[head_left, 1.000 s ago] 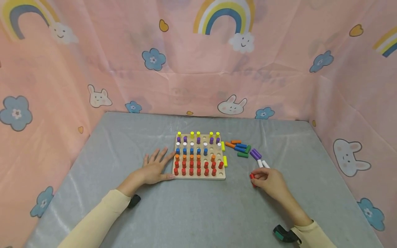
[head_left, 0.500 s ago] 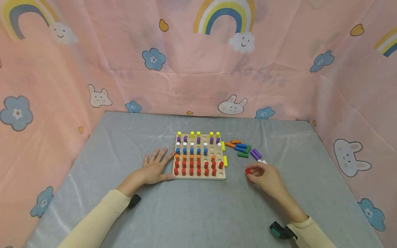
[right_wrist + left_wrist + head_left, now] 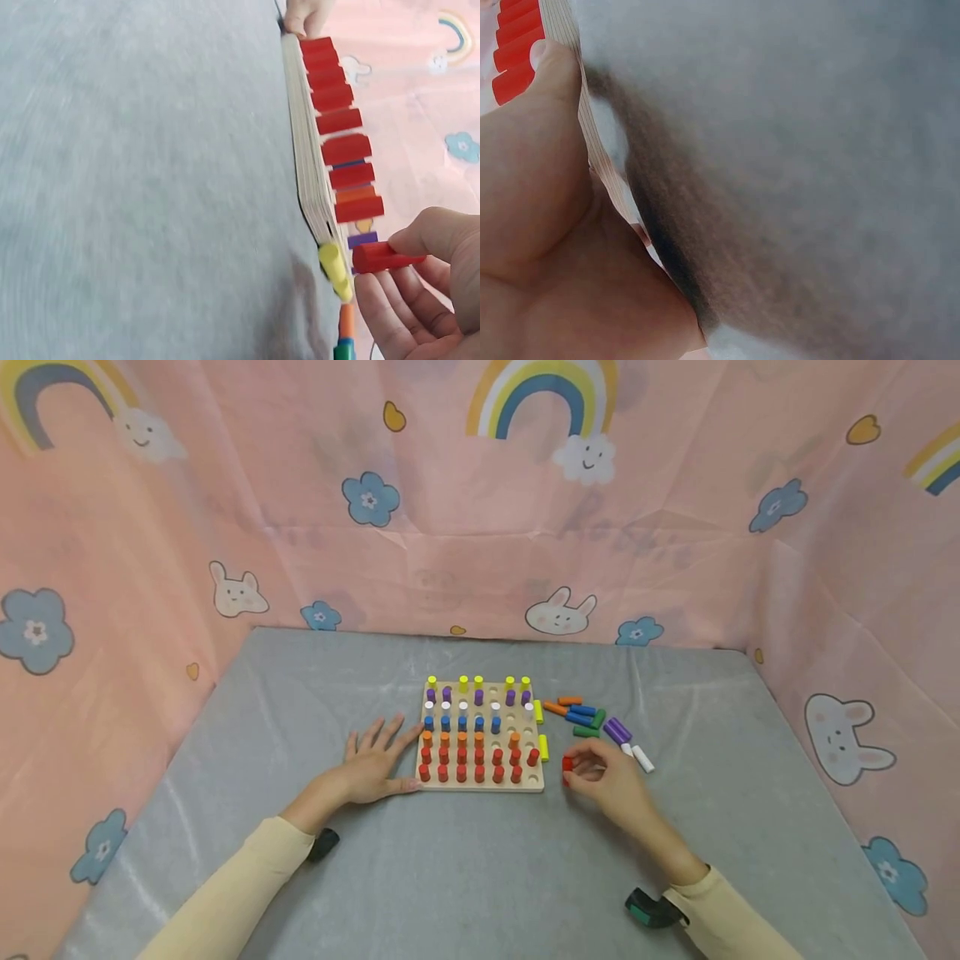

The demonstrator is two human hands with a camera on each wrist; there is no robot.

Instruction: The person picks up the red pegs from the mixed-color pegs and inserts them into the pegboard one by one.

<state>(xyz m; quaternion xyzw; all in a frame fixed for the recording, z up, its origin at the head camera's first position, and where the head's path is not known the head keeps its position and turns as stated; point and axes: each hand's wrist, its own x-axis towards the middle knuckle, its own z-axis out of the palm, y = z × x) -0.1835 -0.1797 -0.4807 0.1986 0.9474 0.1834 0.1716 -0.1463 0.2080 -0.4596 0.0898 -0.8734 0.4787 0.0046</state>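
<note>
A wooden pegboard (image 3: 480, 788) carries rows of coloured pegs: red in the two front rows, then orange, blue, white, purple and yellow toward the back. My left hand (image 3: 371, 768) lies flat with spread fingers, its thumb and index fingertip at the board's left edge. Between thumb and fingers, my right hand (image 3: 615, 781) pinches a red peg (image 3: 375, 257), just right of the board's front right corner. The front row shows a bare hole (image 3: 533, 779) at its right end. In the left wrist view, the thumb (image 3: 555, 71) presses against the board's corner beside red pegs.
Right of the board lie loose pegs: two yellow pegs (image 3: 543, 747) along its edge, then orange, blue and green ones (image 3: 586, 732), purple pegs (image 3: 617, 730) and white pegs (image 3: 642, 758). A grey cloth (image 3: 375, 877) covers the table; pink printed fabric (image 3: 450, 552) hangs around it.
My right hand has moved left toward the board with the red peg, which now stands more upright. The white pegs are uncovered again. My left hand has stayed in place.
</note>
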